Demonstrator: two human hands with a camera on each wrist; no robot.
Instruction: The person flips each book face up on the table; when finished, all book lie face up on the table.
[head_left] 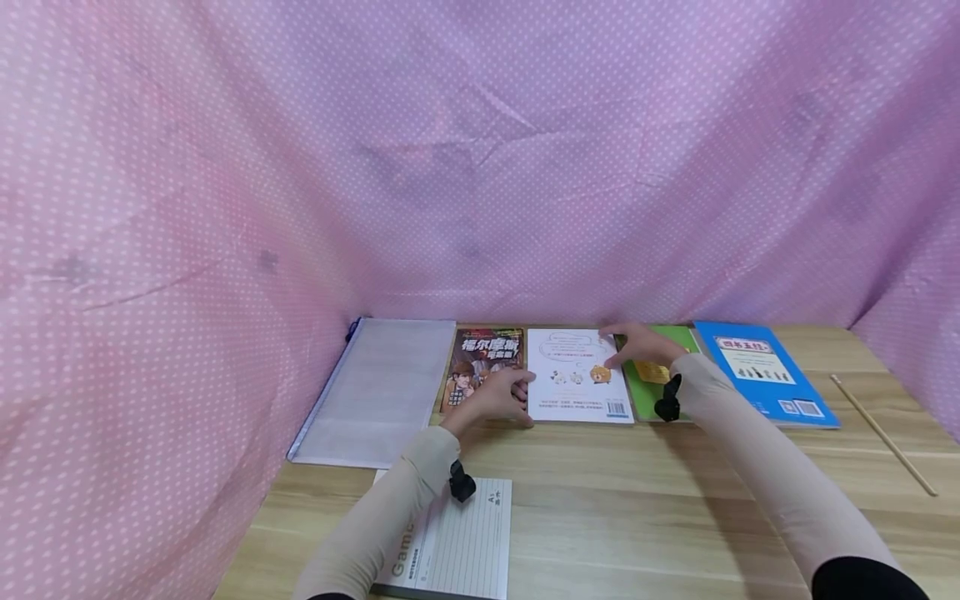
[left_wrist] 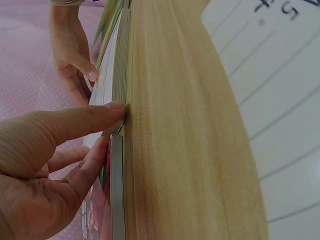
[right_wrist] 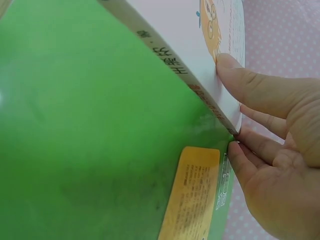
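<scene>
A white book (head_left: 566,392) with small cartoon animals lies in a row of books, between a dark comic-style book (head_left: 480,354) and a green book (head_left: 690,340). My left hand (head_left: 498,397) holds its near left corner, the thumb at the page edge and the fingers along the left side. In the left wrist view the comic-style book's edge (left_wrist: 116,185) sits just below these fingertips. My right hand (head_left: 645,343) grips the far right corner, thumb on the cover and fingers by the spine. The right wrist view shows the white book's spine (right_wrist: 175,65) over the green cover (right_wrist: 90,110).
A blue book (head_left: 813,392) lies to the right of the green one, with a thin wooden stick (head_left: 885,435) beyond it. At the left is a pale zip pouch (head_left: 375,392). A lined notebook (head_left: 472,542) lies under my left forearm. Pink dotted cloth (head_left: 480,167) hangs behind the table.
</scene>
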